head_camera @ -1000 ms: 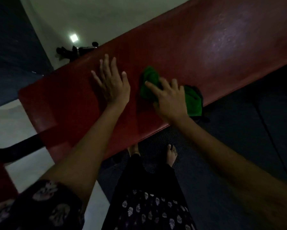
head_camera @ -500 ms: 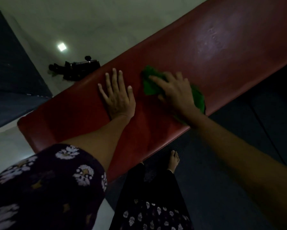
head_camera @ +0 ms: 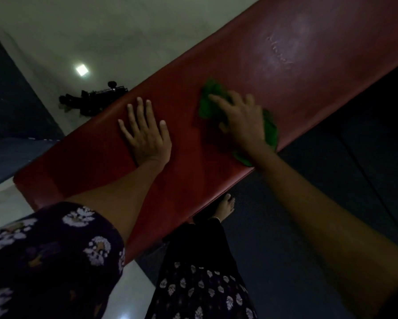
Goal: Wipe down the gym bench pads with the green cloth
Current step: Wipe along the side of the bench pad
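one red bench pad, one green cloth, two hands, one bare foot

The crumpled green cloth is pressed onto the long red padded bench pad under the right hand, right of the flat left hand.

- Your right hand covers the middle of the green cloth, so only its edges show.
- The red bench pad runs out past the top and right borders.
- The dark object on the floor behind the pad is too dim to identify.
- The pad hides part of your bare foot.
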Available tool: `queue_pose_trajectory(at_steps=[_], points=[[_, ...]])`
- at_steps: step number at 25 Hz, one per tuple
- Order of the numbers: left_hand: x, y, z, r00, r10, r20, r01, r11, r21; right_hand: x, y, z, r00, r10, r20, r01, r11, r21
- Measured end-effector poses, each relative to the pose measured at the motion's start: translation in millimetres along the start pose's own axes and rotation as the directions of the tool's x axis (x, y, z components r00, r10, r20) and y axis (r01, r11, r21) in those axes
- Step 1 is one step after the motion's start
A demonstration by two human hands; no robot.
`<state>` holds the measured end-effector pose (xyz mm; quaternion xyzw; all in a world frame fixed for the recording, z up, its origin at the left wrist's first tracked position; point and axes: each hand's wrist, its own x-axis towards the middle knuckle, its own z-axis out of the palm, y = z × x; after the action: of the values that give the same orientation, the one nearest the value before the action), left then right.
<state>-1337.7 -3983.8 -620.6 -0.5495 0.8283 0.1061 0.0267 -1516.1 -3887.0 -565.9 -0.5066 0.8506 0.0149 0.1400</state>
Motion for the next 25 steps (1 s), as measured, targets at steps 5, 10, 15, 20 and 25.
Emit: queue_pose_trajectory(at_steps=[5, 10, 15, 20, 25], points=[[5.8, 9.0, -10.5, 0.999, -0.046, 0.013, 0.046, 0.999, -0.007, -34.7, 14.9, 0.8, 0.93, 0.366, 0.043, -0.368, 0.921, 0.127], [20.0, 68.9, -23.0, 0.999, -0.049, -0.011, 0.046, 0.984, -0.172, -84.9, 19.6, 25.2, 0.991, -0.086, -0.1, 0.096, 0.99, 0.102], [15.1, 150.5, 2.3, 0.973, 0.231, 0.027, -0.216, 0.94, -0.265, -54.0, 102.9, 9.3, 0.91, 0.399, -0.114, -0.381, 0.912, 0.153], [11.7, 156.8, 20.2, 0.977, 0.214, -0.011, -0.213, 0.964, -0.16, -101.5, 56.1, 33.8, 0.99, 0.048, -0.135, -0.017, 0.976, 0.218], [9.7, 161.3, 22.4, 0.978, 0.208, -0.016, -0.208, 0.973, -0.099, -65.2, 182.9, 24.6, 0.946, -0.168, -0.276, 0.157, 0.986, -0.061]])
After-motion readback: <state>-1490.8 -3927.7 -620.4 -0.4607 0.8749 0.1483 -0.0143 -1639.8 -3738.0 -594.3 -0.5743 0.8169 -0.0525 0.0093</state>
